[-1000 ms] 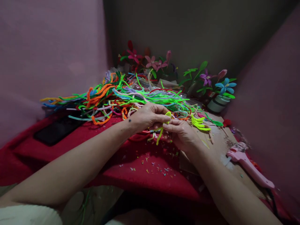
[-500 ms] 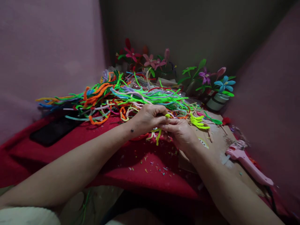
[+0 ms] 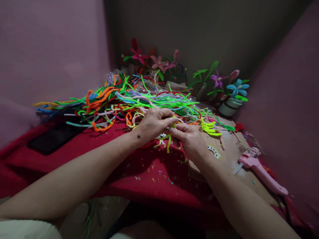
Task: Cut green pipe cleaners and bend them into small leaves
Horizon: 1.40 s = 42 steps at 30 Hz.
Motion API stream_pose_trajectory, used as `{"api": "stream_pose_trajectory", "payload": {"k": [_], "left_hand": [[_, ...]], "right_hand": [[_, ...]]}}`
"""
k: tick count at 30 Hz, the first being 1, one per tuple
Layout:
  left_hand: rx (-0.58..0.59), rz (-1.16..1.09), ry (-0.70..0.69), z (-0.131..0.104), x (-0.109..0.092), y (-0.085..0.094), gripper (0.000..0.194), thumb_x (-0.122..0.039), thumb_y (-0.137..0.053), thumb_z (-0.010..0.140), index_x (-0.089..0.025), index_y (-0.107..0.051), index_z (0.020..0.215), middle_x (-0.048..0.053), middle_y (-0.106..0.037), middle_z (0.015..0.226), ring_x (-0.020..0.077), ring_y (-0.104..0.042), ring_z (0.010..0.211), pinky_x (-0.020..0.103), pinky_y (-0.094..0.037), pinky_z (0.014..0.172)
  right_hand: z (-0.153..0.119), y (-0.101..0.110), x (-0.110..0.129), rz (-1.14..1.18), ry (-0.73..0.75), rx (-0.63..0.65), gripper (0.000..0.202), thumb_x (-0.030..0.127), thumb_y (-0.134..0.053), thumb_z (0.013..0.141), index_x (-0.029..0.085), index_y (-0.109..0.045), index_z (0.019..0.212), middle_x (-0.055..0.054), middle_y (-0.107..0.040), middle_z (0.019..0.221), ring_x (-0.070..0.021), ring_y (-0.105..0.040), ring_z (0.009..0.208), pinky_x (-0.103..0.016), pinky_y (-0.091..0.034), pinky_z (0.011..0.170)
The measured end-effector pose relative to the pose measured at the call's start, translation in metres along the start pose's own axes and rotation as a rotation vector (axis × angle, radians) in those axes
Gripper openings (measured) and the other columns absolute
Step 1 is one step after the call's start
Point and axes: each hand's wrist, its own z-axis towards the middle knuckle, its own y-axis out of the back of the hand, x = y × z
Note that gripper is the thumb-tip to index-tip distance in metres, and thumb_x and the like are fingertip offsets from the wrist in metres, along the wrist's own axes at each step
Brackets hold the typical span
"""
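Fingertips of my left hand (image 3: 159, 121) pinch a yellow pipe cleaner (image 3: 173, 124), of which only a short piece shows. From the other side my right hand (image 3: 188, 134) pinches the same piece, thumb and index finger close to the left fingertips. Most of the held piece is hidden behind the fingers. Below the hands, more yellow pipe cleaner (image 3: 169, 144) hangs or lies; I cannot tell whether it joins the held piece. Beside it, a small light-coloured tool (image 3: 161, 136) is partly covered by my left hand.
A heap of coloured pipe cleaners (image 3: 149, 99) spreads behind my hands. Bent yellow pieces (image 3: 210, 127) rest on cardboard (image 3: 226, 142) at right, near a pink glue gun (image 3: 264, 172). A phone (image 3: 54, 137) lies left on the red cloth (image 3: 112, 172). Pipe-cleaner flowers (image 3: 238, 89) stand at the back.
Both hands stay together, with slight finger movement around the yellow piece, which now shows more upright between the fingertips. The view has shifted slightly.
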Motion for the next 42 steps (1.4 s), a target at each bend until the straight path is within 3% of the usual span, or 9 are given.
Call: {"api": "stream_pose_trajectory", "payload": {"k": [4,7,11,14,20,23,31,38,42], "left_hand": [[0.293,-0.172,0.243,0.005,0.002,0.009,0.021,-0.035,-0.053,0.078,-0.015,-0.061,0.073,-0.005,-0.047,0.051,0.0059,-0.038,0.040,0.019,-0.027,0.039],[0.474,-0.049,0.195,0.007,0.008,0.014,0.012,-0.026,-0.057,0.072,-0.016,-0.059,0.067,-0.005,-0.048,0.051,0.0063,-0.038,0.042,0.020,-0.027,0.042],[0.291,0.460,-0.171,0.004,0.008,0.012,0.014,-0.018,-0.053,0.072,-0.017,-0.056,0.058,-0.003,-0.048,0.051,0.0084,-0.039,0.050,0.023,-0.023,0.049],[0.212,0.799,-0.306,-0.002,0.005,0.009,0.011,-0.015,-0.051,0.072,-0.018,-0.059,0.065,-0.001,-0.055,0.056,0.0102,-0.043,0.051,0.026,-0.015,0.048],[0.177,0.969,-0.455,-0.010,0.007,0.005,0.020,-0.012,-0.046,0.075,-0.019,-0.063,0.083,0.003,-0.064,0.069,0.0134,-0.052,0.056,0.027,-0.018,0.047],[0.176,0.822,-0.358,-0.005,0.010,0.008,0.017,-0.015,-0.047,0.078,-0.018,-0.064,0.080,0.003,-0.063,0.066,0.0129,-0.052,0.057,0.025,-0.025,0.049],[0.150,-0.192,0.175,0.009,0.002,0.018,0.020,-0.030,-0.061,0.073,-0.014,-0.068,0.080,0.000,-0.066,0.071,0.0088,-0.055,0.062,0.021,-0.040,0.059],[0.049,-0.327,0.172,0.002,0.000,0.006,0.009,-0.022,-0.065,0.066,-0.013,-0.065,0.068,-0.003,-0.060,0.062,0.0066,-0.052,0.058,0.020,-0.041,0.057],[0.111,-0.364,0.166,0.003,0.001,0.009,0.012,-0.024,-0.065,0.068,-0.014,-0.066,0.076,-0.003,-0.061,0.066,0.0069,-0.053,0.059,0.019,-0.041,0.057]], "right_hand": [[0.004,0.005,-0.001,0.050,0.034,-0.036,0.030,0.040,-0.065,0.070,0.016,-0.055,0.055,0.004,-0.049,0.046,-0.0067,-0.040,0.042,-0.022,-0.029,0.043],[0.008,0.007,-0.004,0.026,0.058,-0.087,0.028,0.040,-0.065,0.070,0.016,-0.056,0.059,0.003,-0.052,0.049,-0.0074,-0.042,0.043,-0.022,-0.032,0.044],[0.011,0.007,-0.009,-0.062,0.026,-0.130,0.027,0.038,-0.063,0.071,0.016,-0.055,0.057,0.003,-0.050,0.047,-0.0074,-0.041,0.041,-0.022,-0.030,0.042],[0.010,0.008,-0.010,-0.089,0.000,-0.134,0.028,0.037,-0.062,0.071,0.016,-0.053,0.054,0.004,-0.048,0.044,-0.0065,-0.038,0.039,-0.022,-0.026,0.040],[0.010,0.010,-0.003,-0.005,-0.048,-0.098,0.027,0.037,-0.067,0.065,0.016,-0.054,0.053,0.005,-0.048,0.044,-0.0057,-0.037,0.038,-0.021,-0.025,0.039],[0.011,0.012,-0.002,0.010,-0.046,-0.076,0.027,0.036,-0.068,0.065,0.016,-0.055,0.052,0.005,-0.047,0.043,-0.0059,-0.038,0.037,-0.021,-0.027,0.038],[0.008,0.011,-0.002,0.052,-0.015,-0.029,0.026,0.030,-0.072,0.064,0.015,-0.058,0.048,0.003,-0.053,0.043,-0.0070,-0.044,0.040,-0.022,-0.034,0.043],[0.004,0.009,-0.005,0.114,-0.013,0.152,0.024,0.034,-0.067,0.073,0.015,-0.065,0.058,0.000,-0.061,0.052,-0.0082,-0.052,0.046,-0.024,-0.041,0.051],[0.004,0.008,-0.002,0.082,-0.011,0.121,0.027,0.036,-0.069,0.069,0.014,-0.064,0.054,-0.001,-0.061,0.050,-0.0089,-0.052,0.045,-0.024,-0.042,0.052]]}}
